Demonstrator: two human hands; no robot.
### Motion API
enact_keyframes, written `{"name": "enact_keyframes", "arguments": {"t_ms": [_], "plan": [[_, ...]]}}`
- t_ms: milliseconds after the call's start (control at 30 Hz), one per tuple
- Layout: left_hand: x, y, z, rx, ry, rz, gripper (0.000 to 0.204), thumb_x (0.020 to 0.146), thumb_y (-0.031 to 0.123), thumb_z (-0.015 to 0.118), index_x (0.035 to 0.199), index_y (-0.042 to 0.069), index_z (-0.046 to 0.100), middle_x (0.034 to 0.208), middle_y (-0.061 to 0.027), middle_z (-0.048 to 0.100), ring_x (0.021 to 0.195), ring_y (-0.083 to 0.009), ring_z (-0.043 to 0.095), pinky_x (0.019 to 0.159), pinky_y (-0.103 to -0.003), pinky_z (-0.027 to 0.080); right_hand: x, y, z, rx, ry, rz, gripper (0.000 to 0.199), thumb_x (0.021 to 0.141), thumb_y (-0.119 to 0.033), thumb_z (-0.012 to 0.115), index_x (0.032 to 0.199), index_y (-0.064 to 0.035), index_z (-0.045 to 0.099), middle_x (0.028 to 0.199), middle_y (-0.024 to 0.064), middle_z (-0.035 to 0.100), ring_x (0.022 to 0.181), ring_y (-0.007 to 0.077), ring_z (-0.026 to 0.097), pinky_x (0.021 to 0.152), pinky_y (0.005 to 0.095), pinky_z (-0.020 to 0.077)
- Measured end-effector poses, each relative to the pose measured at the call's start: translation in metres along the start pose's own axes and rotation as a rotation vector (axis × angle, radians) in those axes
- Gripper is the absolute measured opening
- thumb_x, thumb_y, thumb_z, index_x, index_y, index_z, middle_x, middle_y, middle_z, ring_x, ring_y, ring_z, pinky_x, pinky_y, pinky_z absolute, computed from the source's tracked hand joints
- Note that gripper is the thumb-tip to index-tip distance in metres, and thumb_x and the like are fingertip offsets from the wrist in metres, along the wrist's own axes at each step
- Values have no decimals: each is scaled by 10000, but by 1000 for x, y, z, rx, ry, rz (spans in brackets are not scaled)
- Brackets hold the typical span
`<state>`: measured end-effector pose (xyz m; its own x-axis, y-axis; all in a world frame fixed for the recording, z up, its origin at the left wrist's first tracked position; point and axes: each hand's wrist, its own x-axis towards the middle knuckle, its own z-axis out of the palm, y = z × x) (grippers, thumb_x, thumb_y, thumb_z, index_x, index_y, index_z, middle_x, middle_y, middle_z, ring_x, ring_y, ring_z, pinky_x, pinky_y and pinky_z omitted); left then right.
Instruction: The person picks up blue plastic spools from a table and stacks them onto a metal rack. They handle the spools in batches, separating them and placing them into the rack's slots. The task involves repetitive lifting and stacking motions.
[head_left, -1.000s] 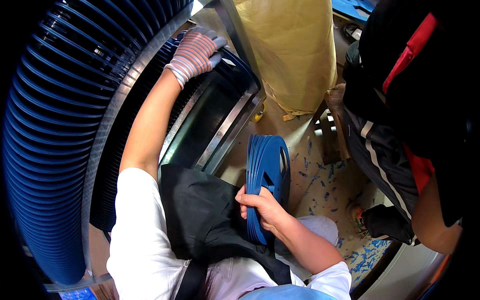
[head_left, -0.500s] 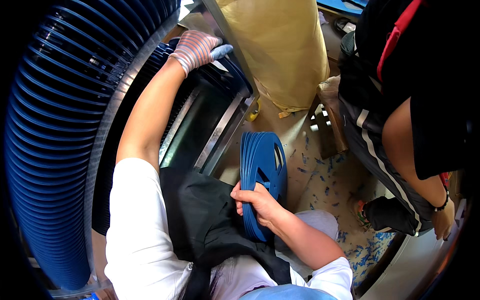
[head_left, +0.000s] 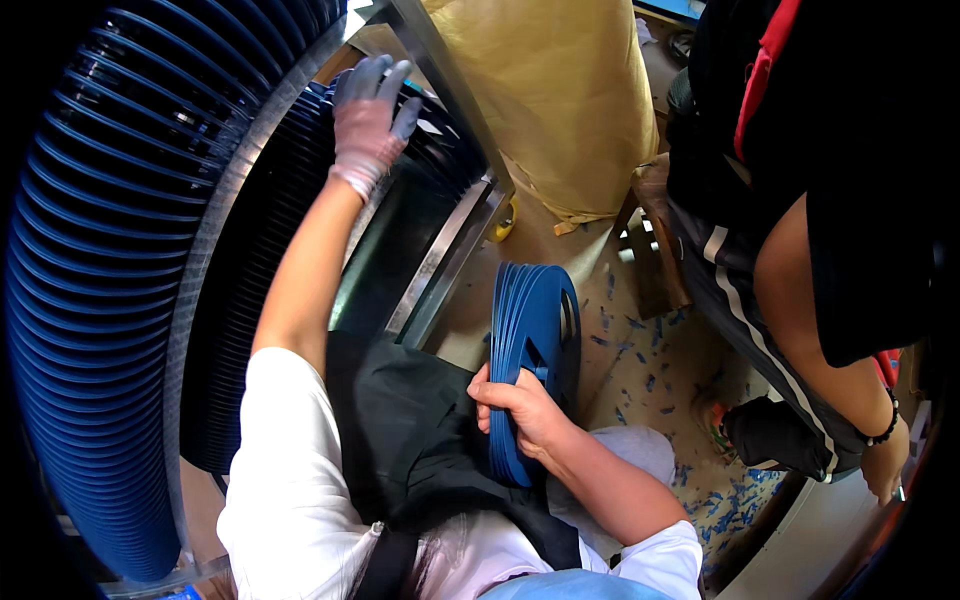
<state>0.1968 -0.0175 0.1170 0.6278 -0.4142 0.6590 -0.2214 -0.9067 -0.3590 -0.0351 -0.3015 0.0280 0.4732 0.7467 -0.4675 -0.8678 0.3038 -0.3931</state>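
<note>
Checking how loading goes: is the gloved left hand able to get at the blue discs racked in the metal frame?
Probably yes. The left hand already rests on the racked blue discs, with nothing between them; the right hand grips a separate disc stack.

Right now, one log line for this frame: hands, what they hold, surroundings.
left hand: gloved, on racked blue reels | right hand: bare, gripping stack of blue reels upright | nearby: tan paper roll, second person

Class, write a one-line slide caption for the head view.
Gloved left hand reaches into a rack of blue reels while the bare right hand grips a stack of reels upright on the lap.
</note>
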Motion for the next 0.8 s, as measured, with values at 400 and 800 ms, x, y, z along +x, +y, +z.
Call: {"name": "enact_keyframes", "arguments": {"t_ms": [400,800], "plan": [[-92,64,106,-1201,353,-1342,938,896,663,388,1503,57,8,1558,-97,140,1399,-260,212,1141,-365,152,6,9,-3,-21,11,10,158,803,-125,673,880,-45,562,673,41,567,560,119,556,528,255,480],[-51,76,19,133,-148,-297,668,722,374,649,1289,64,482,1332,-138,465,1277,-338,365,1047,-599,202,8,11,1,-36,41,-29,129,794,-117,665,838,-48,565,623,41,560,531,139,554,514,276,468]]}}
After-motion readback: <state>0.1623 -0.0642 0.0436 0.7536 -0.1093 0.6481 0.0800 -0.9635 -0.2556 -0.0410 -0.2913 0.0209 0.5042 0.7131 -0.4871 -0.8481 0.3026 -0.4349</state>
